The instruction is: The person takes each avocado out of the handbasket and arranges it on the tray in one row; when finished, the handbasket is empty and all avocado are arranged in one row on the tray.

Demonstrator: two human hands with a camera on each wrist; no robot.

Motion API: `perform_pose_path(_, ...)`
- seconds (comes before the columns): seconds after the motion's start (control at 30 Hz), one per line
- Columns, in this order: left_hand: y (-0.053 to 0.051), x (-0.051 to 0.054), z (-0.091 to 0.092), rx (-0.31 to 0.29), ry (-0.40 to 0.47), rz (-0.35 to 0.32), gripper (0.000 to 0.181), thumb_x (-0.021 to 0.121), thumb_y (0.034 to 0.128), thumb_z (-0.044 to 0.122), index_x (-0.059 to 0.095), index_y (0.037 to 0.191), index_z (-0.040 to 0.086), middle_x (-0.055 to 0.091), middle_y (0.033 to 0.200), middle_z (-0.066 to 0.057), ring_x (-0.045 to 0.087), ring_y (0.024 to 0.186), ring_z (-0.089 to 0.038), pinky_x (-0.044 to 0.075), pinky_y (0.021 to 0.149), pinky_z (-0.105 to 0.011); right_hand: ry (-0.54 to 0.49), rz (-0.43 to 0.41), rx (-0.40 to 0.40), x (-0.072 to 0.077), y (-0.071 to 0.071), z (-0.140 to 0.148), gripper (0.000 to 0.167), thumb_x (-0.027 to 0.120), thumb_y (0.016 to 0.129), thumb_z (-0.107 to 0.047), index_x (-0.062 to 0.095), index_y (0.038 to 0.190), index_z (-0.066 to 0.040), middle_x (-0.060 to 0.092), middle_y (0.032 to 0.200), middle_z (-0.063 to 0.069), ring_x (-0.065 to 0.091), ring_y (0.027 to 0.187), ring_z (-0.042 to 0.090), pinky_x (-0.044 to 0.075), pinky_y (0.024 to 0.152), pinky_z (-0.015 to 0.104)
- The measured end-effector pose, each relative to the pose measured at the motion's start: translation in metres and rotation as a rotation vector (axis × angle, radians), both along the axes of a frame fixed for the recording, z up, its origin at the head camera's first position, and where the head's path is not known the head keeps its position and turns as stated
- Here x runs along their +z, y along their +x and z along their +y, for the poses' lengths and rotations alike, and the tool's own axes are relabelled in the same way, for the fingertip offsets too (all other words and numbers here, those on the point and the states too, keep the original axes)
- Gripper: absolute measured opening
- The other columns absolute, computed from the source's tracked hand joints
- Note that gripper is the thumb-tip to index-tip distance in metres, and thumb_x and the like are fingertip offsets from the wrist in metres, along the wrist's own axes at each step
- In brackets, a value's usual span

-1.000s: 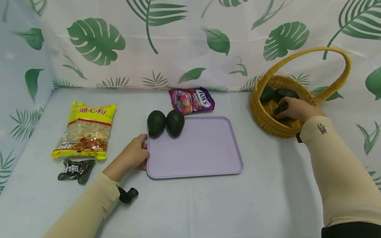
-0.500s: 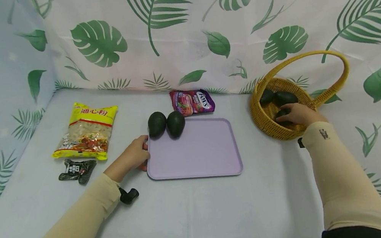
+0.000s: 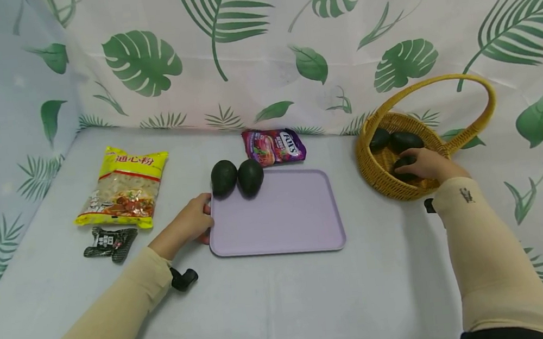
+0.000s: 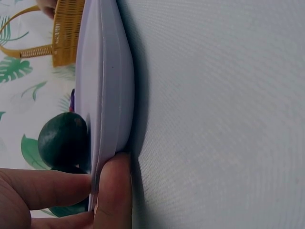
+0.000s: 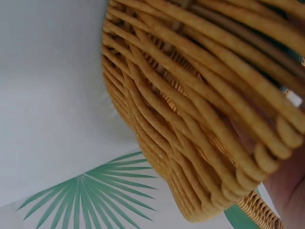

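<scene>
My left hand (image 3: 190, 218) pinches the left rim of a lilac tray (image 3: 281, 217); in the left wrist view its thumb (image 4: 113, 191) lies against the rim's outer side. Two dark avocados (image 3: 250, 178) sit side by side at the tray's far left corner. On the right, my right hand (image 3: 430, 165) reaches into a yellow wicker basket (image 3: 376, 181) and grips an avocado (image 3: 403, 163) with curled fingers. Behind it in the basket lie two more avocados (image 3: 405, 141). The basket's woven wall (image 5: 181, 119) hides most of that hand in the right wrist view.
A purple candy bag (image 3: 275, 146) lies just behind the tray. To the left are a yellow pasta bag (image 3: 126, 189) and a small black packet (image 3: 110, 243). The basket's tall handle (image 3: 483, 105) arches up behind my right hand. A leaf-print cloth (image 3: 260, 56) hangs behind the table.
My right hand has shifted slightly toward me and to the right inside the basket, over the avocado. The left hand and tray stay still; the head view has tilted a little.
</scene>
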State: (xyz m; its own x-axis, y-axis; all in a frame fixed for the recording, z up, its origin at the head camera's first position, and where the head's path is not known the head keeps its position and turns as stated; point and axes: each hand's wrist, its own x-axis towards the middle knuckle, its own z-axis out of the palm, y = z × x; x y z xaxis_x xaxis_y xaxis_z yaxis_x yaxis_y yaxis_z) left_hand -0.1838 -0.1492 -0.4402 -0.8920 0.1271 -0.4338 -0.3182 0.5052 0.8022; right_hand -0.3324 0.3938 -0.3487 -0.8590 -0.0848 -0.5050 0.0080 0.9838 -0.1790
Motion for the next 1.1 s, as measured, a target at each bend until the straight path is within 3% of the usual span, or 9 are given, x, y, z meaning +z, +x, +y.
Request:
perform_pose_path(0.27, 0.000, 0.003, 0.000, 0.000, 0.003, 0.002, 0.073, 0.049, 0.0856, -0.006, 0.023, 0.154, 0.000, 0.042, 0.113, -0.018, 0.056, 0.086, -0.028, 0.061, 0.054, -0.033, -0.024, 0.116, 0.011, 0.007, 0.008, -0.003, 0.081, 0.058, 0.094, -0.055, 0.032, 0.149, -0.001, 0.025, 0.148, 0.040, 0.022, 0.134, 0.061, 0.021, 0.106, 0.078)
perform_pose_path(0.47, 0.001, 0.003, 0.000, -0.005, 0.002, 0.009, 0.073, 0.050, 0.0848, -0.007, 0.024, 0.153, -0.001, 0.041, 0.112, -0.018, 0.056, 0.084, -0.029, 0.061, 0.054, -0.033, -0.063, 0.170, -0.018, 0.022, 0.021, -0.012, 0.083, 0.057, 0.093, -0.057, 0.028, 0.153, -0.007, 0.023, 0.151, 0.039, 0.021, 0.135, 0.061, 0.023, 0.106, 0.078)
perform_pose_path(0.63, 0.002, 0.001, 0.000, -0.012, 0.003, 0.016, 0.073, 0.050, 0.0848, -0.007, 0.024, 0.153, -0.002, 0.042, 0.111, -0.018, 0.057, 0.085, -0.029, 0.061, 0.054, -0.033, -0.118, 0.247, 0.010, 0.038, 0.035, -0.025, 0.084, 0.059, 0.092, -0.057, 0.028, 0.154, -0.009, 0.023, 0.153, 0.036, 0.021, 0.137, 0.059, 0.023, 0.106, 0.077)
perform_pose_path(0.9, 0.002, -0.001, 0.000, -0.025, 0.003, 0.049, 0.073, 0.047, 0.0830, -0.008, 0.022, 0.152, -0.007, 0.044, 0.109, -0.020, 0.059, 0.074, -0.026, 0.060, 0.051, -0.034, -0.243, 0.406, 0.147, 0.059, 0.063, -0.070, 0.069, 0.067, 0.092, -0.040, 0.041, 0.146, -0.006, 0.035, 0.146, 0.031, 0.034, 0.133, 0.049, 0.033, 0.105, 0.070)
perform_pose_path(1.1, 0.001, 0.000, 0.001, -0.024, -0.002, 0.050, 0.073, 0.047, 0.0827, -0.008, 0.024, 0.151, -0.006, 0.043, 0.110, -0.020, 0.059, 0.069, -0.025, 0.060, 0.050, -0.034, -0.306, 0.424, 0.208, 0.048, 0.068, -0.116, 0.062, 0.070, 0.092, -0.034, 0.045, 0.144, -0.012, 0.030, 0.147, 0.028, 0.038, 0.129, 0.047, 0.037, 0.103, 0.068)
